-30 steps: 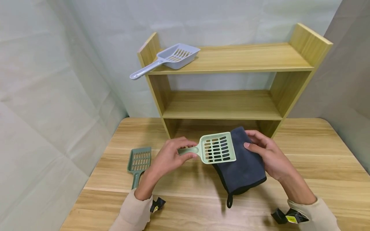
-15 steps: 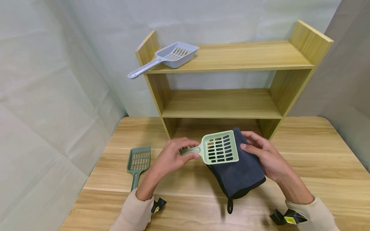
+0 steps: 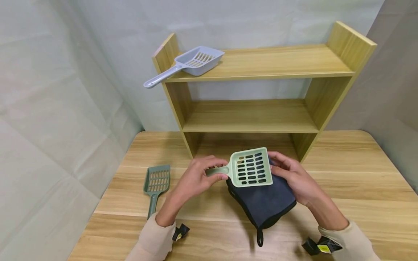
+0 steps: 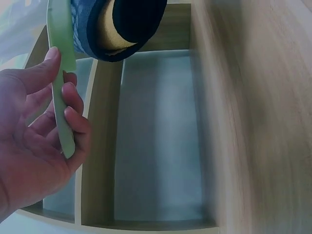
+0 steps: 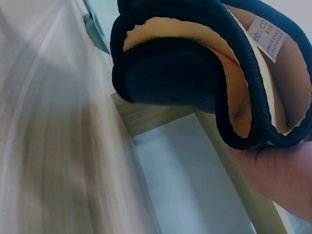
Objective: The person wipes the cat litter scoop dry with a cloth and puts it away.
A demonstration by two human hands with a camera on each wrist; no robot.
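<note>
In the head view my left hand (image 3: pixel 199 179) pinches the handle of a light green slotted litter scoop (image 3: pixel 233 170), thumb below and fingers above. Its slotted head lies across the upper part of a folded dark blue-grey cloth (image 3: pixel 266 203) with black edging and a hanging loop. My right hand (image 3: pixel 295 177) grips that cloth from the right, thumb on the front face. The left wrist view shows the scoop's handle (image 4: pixel 59 114) edge-on in the fingers. In the right wrist view the cloth's folds (image 5: pixel 170 78) reveal a yellow-orange inner side and a white label (image 5: pixel 267 36).
A dark green litter scoop (image 3: pixel 154 197) lies on the wooden table (image 3: pixel 359 188) at left. A lavender-grey scoop (image 3: pixel 205 66) sits on the top left of a wooden shelf unit (image 3: pixel 251 127), its handle jutting over the edge. Pale fabric walls (image 3: pixel 65 108) surround the table.
The light green scoop has moved slightly right across the cloth, covering more of its upper part. The right hand and cloth have shifted a little left and down.
</note>
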